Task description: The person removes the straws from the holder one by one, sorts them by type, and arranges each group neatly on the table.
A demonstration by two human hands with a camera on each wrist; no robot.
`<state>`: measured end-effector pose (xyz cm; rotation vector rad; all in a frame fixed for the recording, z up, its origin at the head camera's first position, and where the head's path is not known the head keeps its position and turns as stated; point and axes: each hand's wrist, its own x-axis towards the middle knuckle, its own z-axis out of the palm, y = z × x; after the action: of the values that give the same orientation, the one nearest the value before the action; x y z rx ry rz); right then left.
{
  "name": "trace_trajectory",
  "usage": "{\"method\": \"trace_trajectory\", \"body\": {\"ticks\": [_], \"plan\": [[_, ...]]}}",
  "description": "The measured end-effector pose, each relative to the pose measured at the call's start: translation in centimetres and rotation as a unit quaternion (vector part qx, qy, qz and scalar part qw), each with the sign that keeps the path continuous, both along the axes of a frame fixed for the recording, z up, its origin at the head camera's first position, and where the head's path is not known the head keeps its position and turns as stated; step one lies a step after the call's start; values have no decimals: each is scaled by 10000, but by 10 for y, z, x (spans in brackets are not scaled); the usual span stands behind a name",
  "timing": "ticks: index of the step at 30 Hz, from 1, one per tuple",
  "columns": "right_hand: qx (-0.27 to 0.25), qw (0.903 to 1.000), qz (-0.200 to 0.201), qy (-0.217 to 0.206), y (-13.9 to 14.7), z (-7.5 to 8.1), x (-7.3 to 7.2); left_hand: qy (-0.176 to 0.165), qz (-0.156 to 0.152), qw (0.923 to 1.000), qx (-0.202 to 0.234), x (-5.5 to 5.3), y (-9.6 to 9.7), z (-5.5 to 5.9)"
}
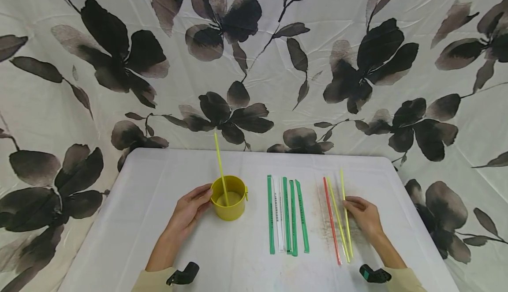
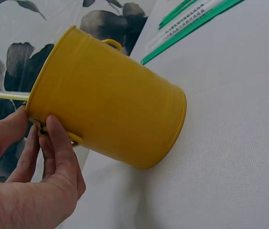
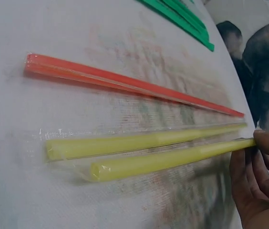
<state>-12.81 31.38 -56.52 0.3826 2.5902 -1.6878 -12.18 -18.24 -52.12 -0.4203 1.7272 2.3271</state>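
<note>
On the left, a small yellow bucket (image 1: 229, 214) has a yellow straw (image 1: 219, 155) leaning up out of it. My left hand (image 1: 189, 210) pinches the bucket at its rim, beside a side lug that shows in the left wrist view. With thumb and fingers my right hand (image 1: 364, 215) pinches the far part of a clear-wrapped yellow straw (image 3: 172, 161). Just left of that straw lies a second wrapped yellow straw (image 3: 149, 140), and beyond it a red straw (image 3: 129, 82) in clear wrap.
Several green-wrapped straws (image 1: 293, 221) and white printed wrappers (image 1: 278, 215) lie in a row mid-table. Brownish stains mark the white table (image 1: 246, 265) around the red and yellow straws. A floral cloth (image 1: 297, 106) hangs behind the table's far edge.
</note>
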Motion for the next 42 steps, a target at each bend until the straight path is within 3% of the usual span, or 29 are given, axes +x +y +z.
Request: {"method": "trace_trajectory", "body": {"ticks": [8,16,22,36,42], "plan": [[120,9999,77,-47,-1,-8,-1,28,-38,10000,-81,0,0,-1],[890,9958,69,194,-9,-10,-4,41,-25,10000,-79,0,0,-1],[1145,9926,178,363,-16,-9,-4,22,15,10000,-40,0,0,0],[1476,9884,183,317,-17,-3,-4,-11,39,10000,21,0,0,0],[1535,9863,257,551,-22,7,-12,-11,20,10000,-3,-1,0,-1]]}}
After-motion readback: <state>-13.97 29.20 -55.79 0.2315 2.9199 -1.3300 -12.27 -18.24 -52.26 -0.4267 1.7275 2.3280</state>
